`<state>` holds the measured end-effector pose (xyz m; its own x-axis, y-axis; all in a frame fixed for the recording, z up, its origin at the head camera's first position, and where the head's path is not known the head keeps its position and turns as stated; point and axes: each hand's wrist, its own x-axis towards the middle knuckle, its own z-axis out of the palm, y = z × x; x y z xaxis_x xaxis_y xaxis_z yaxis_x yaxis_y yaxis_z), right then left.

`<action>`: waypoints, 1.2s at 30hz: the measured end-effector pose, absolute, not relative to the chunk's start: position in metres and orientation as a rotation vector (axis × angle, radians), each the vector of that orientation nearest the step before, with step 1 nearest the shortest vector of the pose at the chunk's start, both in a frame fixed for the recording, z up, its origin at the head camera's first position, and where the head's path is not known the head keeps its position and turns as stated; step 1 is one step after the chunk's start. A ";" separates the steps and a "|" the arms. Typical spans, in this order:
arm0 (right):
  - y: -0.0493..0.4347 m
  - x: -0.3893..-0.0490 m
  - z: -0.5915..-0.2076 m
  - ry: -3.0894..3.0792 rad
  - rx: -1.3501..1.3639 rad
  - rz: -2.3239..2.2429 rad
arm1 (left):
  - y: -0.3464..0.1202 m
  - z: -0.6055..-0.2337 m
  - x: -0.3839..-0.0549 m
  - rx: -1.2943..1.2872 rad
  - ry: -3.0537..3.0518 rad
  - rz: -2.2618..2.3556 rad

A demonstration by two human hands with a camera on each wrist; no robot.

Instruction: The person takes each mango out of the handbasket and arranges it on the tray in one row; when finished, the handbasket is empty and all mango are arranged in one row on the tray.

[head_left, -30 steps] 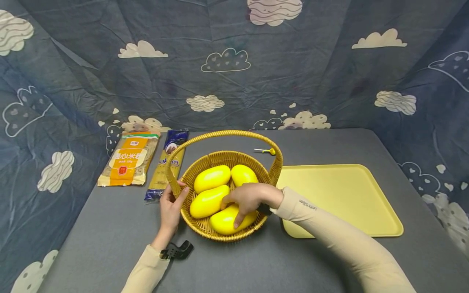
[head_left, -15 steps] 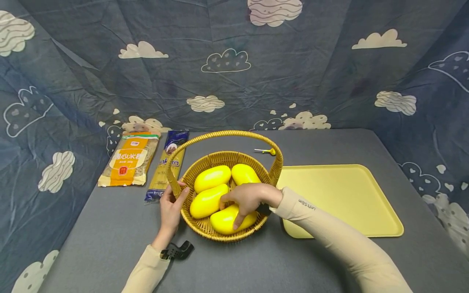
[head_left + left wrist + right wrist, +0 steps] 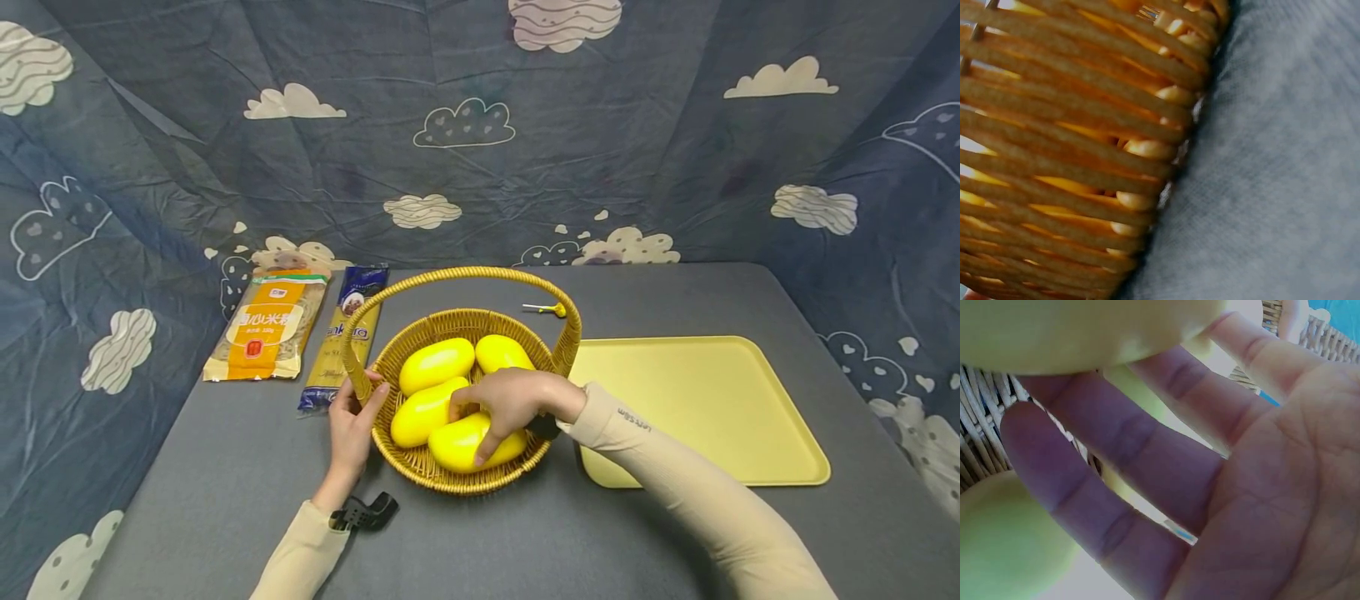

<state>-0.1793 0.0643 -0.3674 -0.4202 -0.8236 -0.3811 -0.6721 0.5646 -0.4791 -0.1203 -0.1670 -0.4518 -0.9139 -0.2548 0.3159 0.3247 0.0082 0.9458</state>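
Wicker basket (image 3: 465,320) sits just below center frame, four yellow mangoes visible inside, arched handle (image 3: 461,272) standing over them. Right hand (image 3: 513,400) has the front mango (image 3: 453,447), lowest in the basket: thumb on the near side, fingers curled round the far side, opened about as wide as the fruit. Right wrist view shows fingers against the mango's skin. Can't confirm whether it's clear of the basket floor.

Left hand (image 3: 352,433) pinches the basket's left rim by the handle base, thumb inside, fingers mostly hidden — probably steadying it against the other hand's pull. Wide grip looks chosen because the mango is smooth and rounded.

Pose: left forearm rises from bottom left; right one angles in from lower right, over the tray's near-left part and the basket's right rim, palm down.

Yellow tray (image 3: 705,408) lies right of the basket — within easy reach, I'd judge. Noodle bag (image 3: 258,329) and pasta pack (image 3: 337,354) lie left, lollipop (image 3: 560,309) behind.
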 end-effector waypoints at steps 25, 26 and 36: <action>0.094 -0.163 -0.356 2.452 -1.306 -0.664 | -0.171 -0.470 -0.128 -0.098 -1.856 -1.989; 0.096 -0.161 -0.356 2.466 -1.310 -0.686 | -0.171 -0.470 -0.128 -0.096 -1.860 -1.987; 0.114 -0.142 -0.359 2.643 -1.181 -0.924 | -0.172 -0.470 -0.129 -0.110 -1.853 -1.995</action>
<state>-0.1419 0.1139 -0.3590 -0.6936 -0.7053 0.1465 -0.6429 0.5144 -0.5675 -0.1287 -0.1721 -0.4704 -0.9115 -0.2433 0.3316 0.3487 -0.0295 0.9368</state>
